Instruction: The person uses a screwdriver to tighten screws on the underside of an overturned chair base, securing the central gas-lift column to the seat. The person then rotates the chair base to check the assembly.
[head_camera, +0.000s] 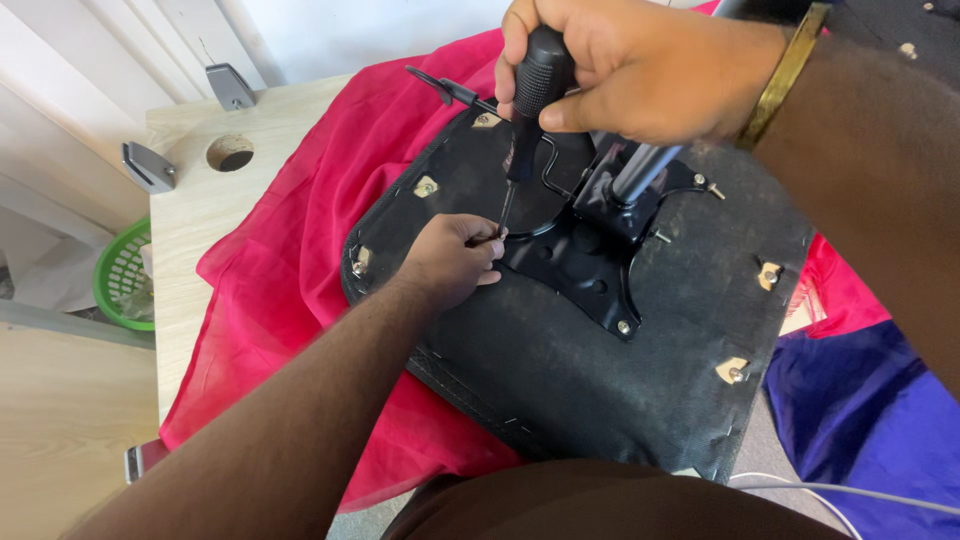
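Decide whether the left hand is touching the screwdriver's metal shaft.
Touching. The head view shows the left hand pinching the screwdriver shaft near its tip with its fingertips, while the right hand grips the black handle.

Screwdriver (527, 110) tip is buried behind the left hand (452, 258) fingertips, so can't tell what it's seated in, screw head not visible. Handle top hidden inside the right hand (620, 65), and that hand's knuckles get cut off by the top edge. Metal post (640, 168) disappears under the right wrist. Seat underside (590, 370): near edge covered by the person's lap, far right corner blocked by the forearm. Green basket (120, 278) only partly in frame, contents too blurry tbh.
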